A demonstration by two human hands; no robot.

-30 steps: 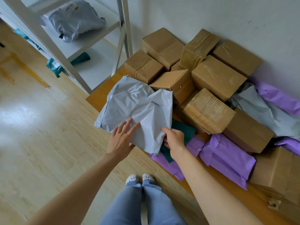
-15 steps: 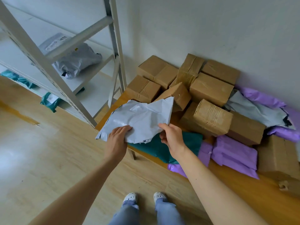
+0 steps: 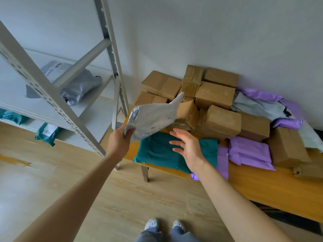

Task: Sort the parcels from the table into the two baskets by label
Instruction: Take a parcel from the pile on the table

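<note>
Hands: our left hand (image 3: 120, 138) pinches the grey parcel (image 3: 152, 117) by one corner, above the teal parcel (image 3: 157, 151); our right hand (image 3: 188, 147) hovers released over it. We judge the slack bag may slip. Surface (image 3: 262, 191) crowded with cardboard boxes (image 3: 222, 119) behind the teal parcel; shelf rack (image 3: 52, 95) left of it; baskets unseen.

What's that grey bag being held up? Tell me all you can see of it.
The grey bag is a soft, crinkled plastic mailer, pale and limp. The left hand grips its lower left corner, holding it in the air above the teal bag on the table. Its far corner points up towards the boxes. The right hand is open just below, not touching it. No label shows.
</note>
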